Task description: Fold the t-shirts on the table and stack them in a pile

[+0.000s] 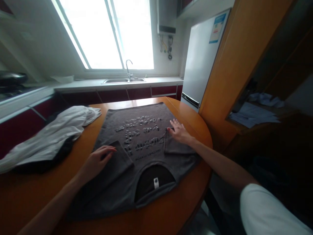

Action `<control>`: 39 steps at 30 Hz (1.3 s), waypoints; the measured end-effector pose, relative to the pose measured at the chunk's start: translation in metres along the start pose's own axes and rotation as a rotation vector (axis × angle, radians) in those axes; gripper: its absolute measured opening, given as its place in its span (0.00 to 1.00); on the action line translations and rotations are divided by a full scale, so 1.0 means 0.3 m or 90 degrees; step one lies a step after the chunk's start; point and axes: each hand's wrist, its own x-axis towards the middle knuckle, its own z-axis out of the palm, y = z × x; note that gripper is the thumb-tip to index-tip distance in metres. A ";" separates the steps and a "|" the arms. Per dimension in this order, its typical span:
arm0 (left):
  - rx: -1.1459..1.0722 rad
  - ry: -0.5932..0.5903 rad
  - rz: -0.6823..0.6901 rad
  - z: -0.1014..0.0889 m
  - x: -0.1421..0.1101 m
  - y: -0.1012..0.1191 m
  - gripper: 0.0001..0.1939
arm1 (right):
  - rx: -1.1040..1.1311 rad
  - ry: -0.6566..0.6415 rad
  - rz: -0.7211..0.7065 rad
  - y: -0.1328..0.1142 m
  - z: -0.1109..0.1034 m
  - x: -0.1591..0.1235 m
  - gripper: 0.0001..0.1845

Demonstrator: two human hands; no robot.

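A dark grey T-shirt (146, 111) lies spread on the table, its neck opening and white label toward me. Raised lettering runs across its front, upside down from where I look. Both sleeves are turned inward over the body of the shirt. My right hand (179, 132) lies flat with fingers spread at the edge of the right-hand sleeve (177, 147). Over at the left-hand sleeve (119, 158), my left hand (97, 160) rests with bent fingers, its thumb apart from them. No cloth shows pinched in it.
White and black clothes (61, 127) are heaped on the left of the round-ended wooden table (195, 122). Beyond it are a counter with a sink (117, 80), a window and a fridge (204, 55). Papers (254, 114) sit on a shelf at right.
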 end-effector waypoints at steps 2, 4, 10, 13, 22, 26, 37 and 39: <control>0.007 0.004 -0.001 0.004 0.003 -0.010 0.17 | 0.033 0.036 -0.006 0.050 -0.084 -0.003 0.42; 0.009 0.003 -0.002 0.008 0.007 -0.020 0.18 | 0.037 0.040 -0.009 0.106 -0.142 -0.033 0.41; 0.010 0.008 0.006 0.017 0.014 -0.042 0.17 | -0.098 -0.047 -0.021 0.210 -0.088 -0.220 0.40; 0.015 0.020 0.000 0.017 0.014 -0.036 0.17 | -0.106 -0.027 -0.027 0.212 -0.076 -0.258 0.41; 0.008 0.034 -0.011 0.006 0.013 0.018 0.17 | -0.165 -0.042 -0.101 0.151 -0.086 -0.284 0.39; -0.008 0.042 -0.001 0.000 0.008 0.022 0.17 | -0.180 0.060 -0.116 0.111 -0.085 -0.309 0.37; -0.024 0.044 0.000 0.001 0.009 0.036 0.16 | -0.111 0.062 -0.144 -0.001 -0.140 -0.232 0.38; -0.022 0.053 0.003 -0.002 0.008 0.041 0.16 | -0.087 0.075 -0.135 -0.046 -0.114 -0.189 0.38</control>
